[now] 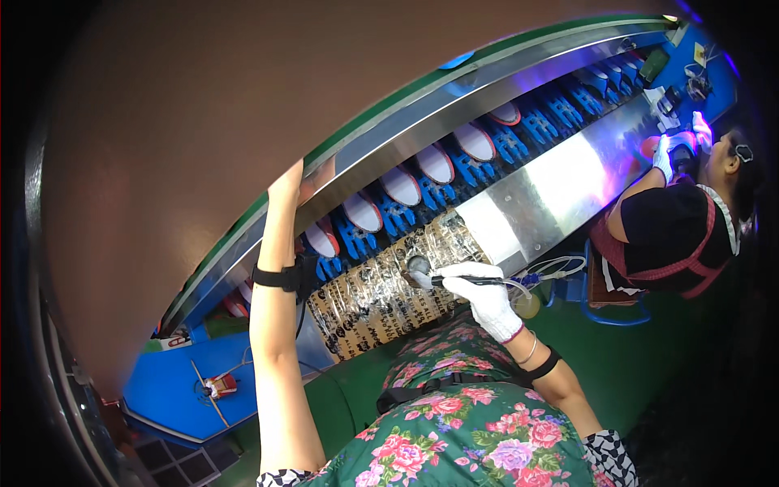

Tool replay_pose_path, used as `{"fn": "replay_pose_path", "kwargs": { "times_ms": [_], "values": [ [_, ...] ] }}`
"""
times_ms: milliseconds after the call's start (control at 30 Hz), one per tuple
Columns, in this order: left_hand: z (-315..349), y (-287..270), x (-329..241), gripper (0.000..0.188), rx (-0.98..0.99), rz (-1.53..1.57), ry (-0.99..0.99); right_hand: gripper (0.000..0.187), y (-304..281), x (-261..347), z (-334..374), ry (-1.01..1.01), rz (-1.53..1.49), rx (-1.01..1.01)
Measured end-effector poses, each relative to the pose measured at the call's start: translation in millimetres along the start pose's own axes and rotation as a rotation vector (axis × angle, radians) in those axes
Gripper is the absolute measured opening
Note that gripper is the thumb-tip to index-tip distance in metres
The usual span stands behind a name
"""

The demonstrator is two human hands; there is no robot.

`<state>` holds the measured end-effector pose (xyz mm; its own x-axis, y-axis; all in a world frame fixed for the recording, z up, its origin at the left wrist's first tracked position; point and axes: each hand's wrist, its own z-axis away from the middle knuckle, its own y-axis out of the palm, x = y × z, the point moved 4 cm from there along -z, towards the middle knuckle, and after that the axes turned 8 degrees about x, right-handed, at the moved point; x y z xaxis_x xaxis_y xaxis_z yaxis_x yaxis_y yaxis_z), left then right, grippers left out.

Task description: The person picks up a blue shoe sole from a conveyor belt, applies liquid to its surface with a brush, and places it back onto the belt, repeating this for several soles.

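The gloved right hand [484, 294] grips a slim black-handled brush [454, 281] over the paper-covered ledge [381, 300], best dabbed steadily, while the bare left hand [299, 180], fingers curled, grasps the curved steel conveyor rail [422, 122].

A tan, black-printed wrapping sheet under glossy tape [381, 292] covers the near front edge of the long conveyor. A small yellow label [699, 54] sits at its far right end.
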<state>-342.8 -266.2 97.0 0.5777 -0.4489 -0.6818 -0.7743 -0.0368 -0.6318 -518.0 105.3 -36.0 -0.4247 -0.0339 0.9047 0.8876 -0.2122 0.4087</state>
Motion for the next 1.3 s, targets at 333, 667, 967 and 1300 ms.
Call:
{"fn": "replay_pose_path", "kwargs": {
  "times_ms": [333,667,967,1300],
  "values": [
    [-6.4,-0.9,-62.0,0.095,0.145,0.043,0.107,0.019,-15.0,-9.3,7.6,-0.034,-0.011,-0.058],
    [37.3,-69.4,-20.8,0.052,-0.107,0.51,-0.004,0.02,-15.9,-3.3,4.6,0.013,-0.158,-0.134],
    [347.9,-99.3,-9.0,0.061,-0.219,-0.119,0.222,0.021,-35.8,-15.1,5.7,0.096,-0.309,-0.201],
    [549.9,-23.4,186.3,0.052,-0.024,-0.162,-0.53,0.023,-20.3,-28.0,-7.4,0.137,-0.415,-0.209]
  ]
}}
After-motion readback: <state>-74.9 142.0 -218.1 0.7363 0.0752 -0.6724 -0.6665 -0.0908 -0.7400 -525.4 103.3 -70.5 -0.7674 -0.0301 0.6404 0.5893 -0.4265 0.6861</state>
